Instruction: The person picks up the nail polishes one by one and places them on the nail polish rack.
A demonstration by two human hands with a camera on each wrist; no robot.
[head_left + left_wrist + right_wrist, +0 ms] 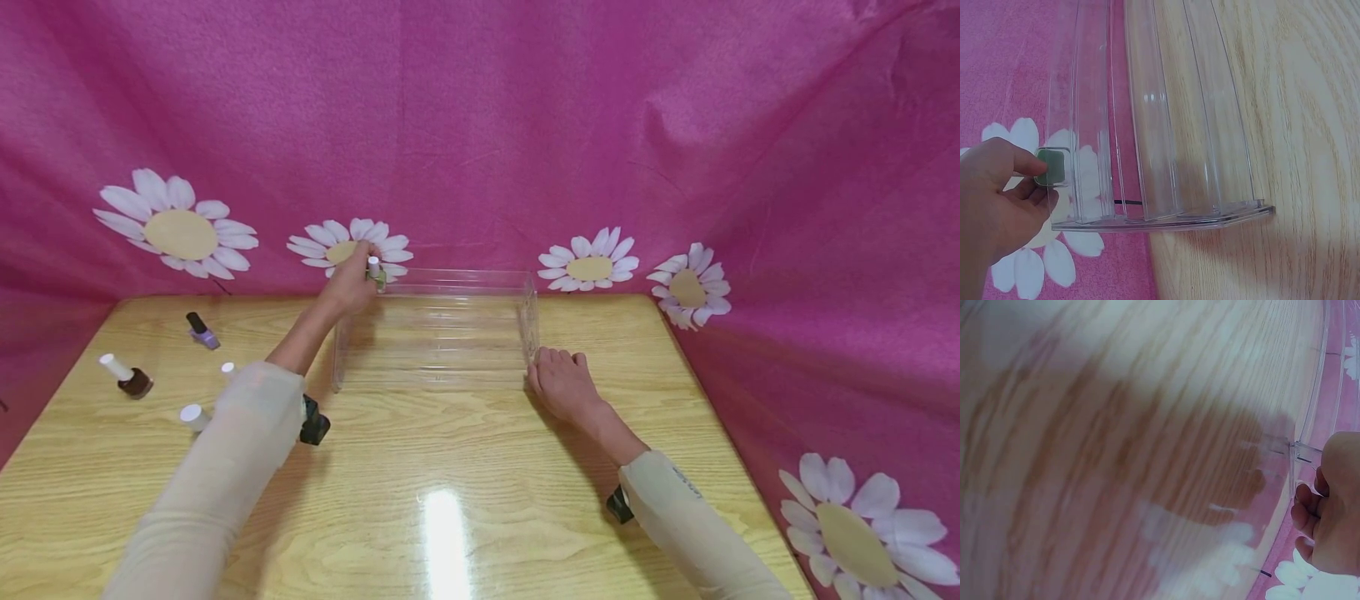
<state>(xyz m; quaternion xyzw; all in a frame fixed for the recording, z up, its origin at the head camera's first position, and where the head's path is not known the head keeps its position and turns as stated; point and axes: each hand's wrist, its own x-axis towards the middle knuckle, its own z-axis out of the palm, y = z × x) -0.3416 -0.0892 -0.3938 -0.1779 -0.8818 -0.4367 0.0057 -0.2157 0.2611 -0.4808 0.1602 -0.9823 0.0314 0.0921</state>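
My left hand (352, 287) pinches a small green nail polish bottle (378, 277) with a white cap at the back left of a clear plastic tiered rack (529, 325). In the left wrist view, the bottle's green base (1052, 167) shows through the rack's top tier, thumb and fingers about it. Whether the bottle rests on that tier, I cannot tell. My right hand (562, 383) grips the rack's front right corner with curled fingers. The right wrist view shows those fingers (1307, 515) beside the clear edge, their contact partly hidden.
Left on the wooden table (390, 500) are a purple polish bottle (202, 332) with a black cap and a dark brown one (135, 382) with a white cap. Two white caps (194, 417) show beside my left sleeve. A pink daisy-printed cloth (480, 150) hangs behind the rack.
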